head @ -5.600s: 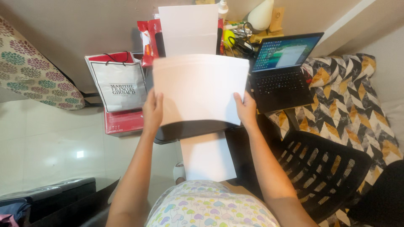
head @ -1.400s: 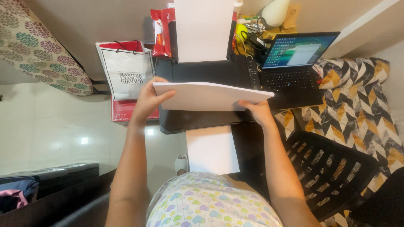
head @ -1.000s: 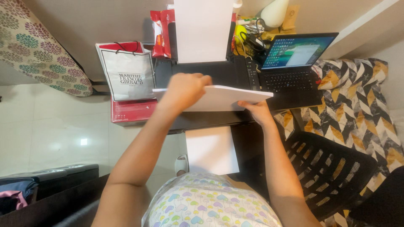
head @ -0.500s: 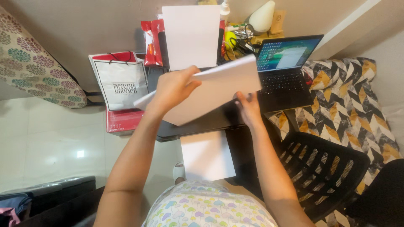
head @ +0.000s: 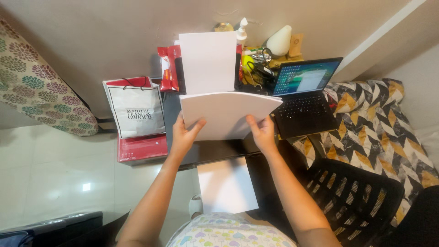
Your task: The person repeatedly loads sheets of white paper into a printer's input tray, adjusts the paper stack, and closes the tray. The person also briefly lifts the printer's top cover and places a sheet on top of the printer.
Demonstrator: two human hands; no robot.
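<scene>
Above the black printer [head: 215,148], both hands hold a bowed white paper stack [head: 226,114].

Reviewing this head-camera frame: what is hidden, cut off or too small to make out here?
- Printer: its top is mostly covered by the paper stack held in the left hand and right hand.
- Fingers of both hands: hidden behind the stack; only the thumbs show.
- Laptop screen: contents too small to tell.
- Clutter behind the printer: small, overlapping, hard to separate.
- Chair: cut off by the bottom edge.

beige wall [head: 91,27], glossy pale tiled floor [head: 59,178], black slatted chair [head: 356,201].
</scene>
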